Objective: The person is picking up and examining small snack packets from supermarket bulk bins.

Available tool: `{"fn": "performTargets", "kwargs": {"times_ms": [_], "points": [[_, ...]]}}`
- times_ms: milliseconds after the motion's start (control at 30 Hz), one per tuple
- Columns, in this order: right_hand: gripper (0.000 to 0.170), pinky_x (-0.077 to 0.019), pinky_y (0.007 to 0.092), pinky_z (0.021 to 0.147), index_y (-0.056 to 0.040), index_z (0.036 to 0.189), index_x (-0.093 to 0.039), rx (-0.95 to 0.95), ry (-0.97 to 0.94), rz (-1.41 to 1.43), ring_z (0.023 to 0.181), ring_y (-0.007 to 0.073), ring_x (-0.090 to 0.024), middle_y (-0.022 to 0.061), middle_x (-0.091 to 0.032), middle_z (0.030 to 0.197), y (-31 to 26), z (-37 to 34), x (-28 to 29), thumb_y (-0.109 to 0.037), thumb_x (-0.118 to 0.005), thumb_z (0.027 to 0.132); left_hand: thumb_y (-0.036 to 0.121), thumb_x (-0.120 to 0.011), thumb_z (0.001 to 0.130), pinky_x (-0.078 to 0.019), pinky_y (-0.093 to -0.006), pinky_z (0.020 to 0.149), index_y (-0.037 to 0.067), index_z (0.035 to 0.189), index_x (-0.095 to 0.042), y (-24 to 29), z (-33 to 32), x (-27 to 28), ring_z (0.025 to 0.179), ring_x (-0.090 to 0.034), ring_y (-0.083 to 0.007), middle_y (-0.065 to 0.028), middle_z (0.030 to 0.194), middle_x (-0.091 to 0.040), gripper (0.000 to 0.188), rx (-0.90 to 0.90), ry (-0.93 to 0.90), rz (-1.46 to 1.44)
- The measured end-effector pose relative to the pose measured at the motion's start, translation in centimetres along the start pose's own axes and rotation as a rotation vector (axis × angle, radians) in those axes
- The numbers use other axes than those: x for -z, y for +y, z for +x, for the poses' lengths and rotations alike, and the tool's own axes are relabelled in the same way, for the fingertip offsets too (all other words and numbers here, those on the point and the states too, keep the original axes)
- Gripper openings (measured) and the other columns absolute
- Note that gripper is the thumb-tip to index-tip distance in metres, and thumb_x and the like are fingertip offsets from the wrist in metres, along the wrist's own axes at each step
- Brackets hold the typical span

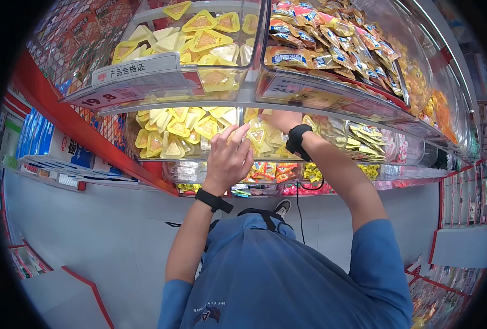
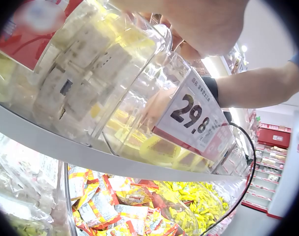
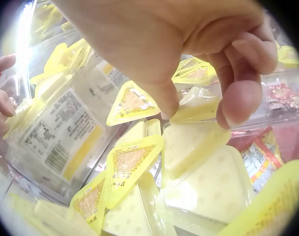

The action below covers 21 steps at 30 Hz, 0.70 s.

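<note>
My right hand [image 1: 283,119] reaches into a clear bin [image 2: 139,118] on the middle shelf, partly hidden under the upper shelf. In the right wrist view its thumb and bent fingers close around the two ends of a yellow triangular pack [image 3: 196,104]. More triangular packs lie loosely below it, some with pale dimpled sides up, like this pack [image 3: 208,179], others showing a printed label [image 3: 130,164]. My left hand [image 1: 229,159] holds nothing; its loosely bent fingers are at the bin fronts, left of the right hand.
A neighbouring bin of yellow triangular packs [image 1: 169,129] stands to the left. Overhead juts the upper shelf edge [image 1: 199,104], with wrapped snacks [image 1: 331,46] above. A price card [image 2: 189,115] fronts the bin. Bagged sweets [image 2: 135,206] lie below. A black cable [image 2: 252,167] hangs nearby.
</note>
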State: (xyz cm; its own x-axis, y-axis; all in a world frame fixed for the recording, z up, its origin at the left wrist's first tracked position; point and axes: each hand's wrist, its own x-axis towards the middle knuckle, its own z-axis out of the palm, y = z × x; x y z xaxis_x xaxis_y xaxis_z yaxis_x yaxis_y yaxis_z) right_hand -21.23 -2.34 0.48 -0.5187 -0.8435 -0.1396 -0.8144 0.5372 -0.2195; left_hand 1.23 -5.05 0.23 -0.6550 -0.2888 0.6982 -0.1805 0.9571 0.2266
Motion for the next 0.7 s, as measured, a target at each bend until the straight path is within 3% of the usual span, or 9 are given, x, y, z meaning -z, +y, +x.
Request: {"fn": "performTargets", "kwargs": {"times_ms": [100, 133, 267, 300, 400, 500, 600, 700], "points": [[0.046, -0.0412, 0.0435, 0.095, -0.0205, 0.117, -0.06, -0.036, -0.141, 0.095, 0.115, 0.0318, -0.053, 0.0125, -0.057, 0.124, -0.4, -0.1, 0.5, -0.043, -0.063, 0.078, 0.013, -0.065, 0.075, -0.0352, -0.042, 0.095, 0.006, 0.096, -0.061, 0.0, -0.1, 0.0, 0.118, -0.045, -0.0278, -0.0074, 0.129, -0.049, 0.022, 0.004, 0.006, 0.01], [0.044, -0.0415, 0.0437, 0.095, -0.0212, 0.116, -0.06, 0.001, -0.11, 0.075, 0.115, 0.0321, -0.053, 0.0125, -0.057, 0.124, 0.1, 0.0, 0.3, -0.041, -0.064, 0.077, 0.013, -0.065, 0.075, -0.0351, -0.0419, 0.095, 0.006, 0.096, -0.061, 0.0, -0.1, 0.0, 0.118, -0.045, -0.0277, -0.0074, 0.129, -0.049, 0.022, 0.003, 0.007, 0.011], [0.042, -0.043, 0.0441, 0.093, -0.0214, 0.114, -0.06, 0.295, -0.022, -0.053, 0.112, 0.0331, -0.054, 0.0132, -0.058, 0.121, 1.4, 0.2, 0.7, -0.033, -0.066, 0.075, 0.013, -0.065, 0.075, -0.0351, -0.0416, 0.095, 0.006, 0.095, -0.061, -0.2, -0.1, -0.1, 0.118, -0.046, -0.0272, -0.0075, 0.129, -0.049, 0.022, -0.003, 0.002, 0.012], [0.042, -0.0427, 0.0445, 0.092, -0.0143, 0.113, -0.059, 0.222, -0.043, -0.064, 0.112, 0.0338, -0.053, 0.0146, -0.058, 0.119, 1.2, -0.2, 1.1, -0.029, -0.067, 0.074, 0.013, -0.065, 0.075, -0.035, -0.0416, 0.094, 0.006, 0.095, -0.061, -0.2, -0.1, -0.1, 0.118, -0.046, -0.0271, -0.0075, 0.129, -0.049, 0.022, -0.002, 0.004, 0.019], [0.045, -0.0499, 0.0407, 0.078, -0.005, 0.109, -0.059, 0.385, 0.147, -0.208, 0.095, 0.029, -0.062, 0.0159, -0.062, 0.103, 3.4, 0.1, -0.3, -0.031, -0.07, 0.074, 0.013, -0.064, 0.075, -0.035, -0.0416, 0.094, 0.007, 0.095, -0.06, 0.0, -0.1, -0.1, 0.118, -0.046, -0.027, -0.0076, 0.129, -0.049, 0.022, -0.005, 0.008, 0.026], [0.036, -0.0519, 0.0327, 0.064, -0.0025, 0.102, -0.059, -0.024, -0.381, 0.269, 0.079, 0.0197, -0.066, 0.0108, -0.065, 0.088, 1.3, -1.9, 4.8, -0.028, -0.069, 0.078, 0.014, -0.064, 0.075, -0.0351, -0.0418, 0.094, 0.007, 0.095, -0.06, -0.2, -0.1, -0.1, 0.118, -0.045, -0.027, -0.0076, 0.129, -0.049, 0.022, -0.007, 0.007, 0.022], [0.032, -0.0492, 0.0254, 0.054, -0.0014, 0.099, -0.059, -0.094, -0.458, 0.513, 0.068, 0.012, -0.065, 0.0051, -0.064, 0.079, 3.1, -1.1, 4.1, -0.026, -0.068, 0.082, 0.013, -0.064, 0.075, -0.0352, -0.0419, 0.094, 0.006, 0.096, -0.06, -0.1, -0.1, -0.1, 0.118, -0.045, -0.0271, -0.0077, 0.129, -0.049, 0.022, -0.003, 0.003, 0.025], [0.022, -0.0491, 0.0242, 0.06, -0.0039, 0.097, -0.059, -0.125, -0.515, 0.688, 0.072, 0.0102, -0.062, 0.0041, -0.064, 0.084, 4.6, -1.1, 3.4, -0.021, -0.064, 0.085, 0.013, -0.064, 0.075, -0.0352, -0.0421, 0.095, 0.006, 0.096, -0.06, 0.0, -0.2, -0.2, 0.118, -0.045, -0.0275, -0.0078, 0.129, -0.049, 0.022, 0.003, 0.001, 0.021]]}}
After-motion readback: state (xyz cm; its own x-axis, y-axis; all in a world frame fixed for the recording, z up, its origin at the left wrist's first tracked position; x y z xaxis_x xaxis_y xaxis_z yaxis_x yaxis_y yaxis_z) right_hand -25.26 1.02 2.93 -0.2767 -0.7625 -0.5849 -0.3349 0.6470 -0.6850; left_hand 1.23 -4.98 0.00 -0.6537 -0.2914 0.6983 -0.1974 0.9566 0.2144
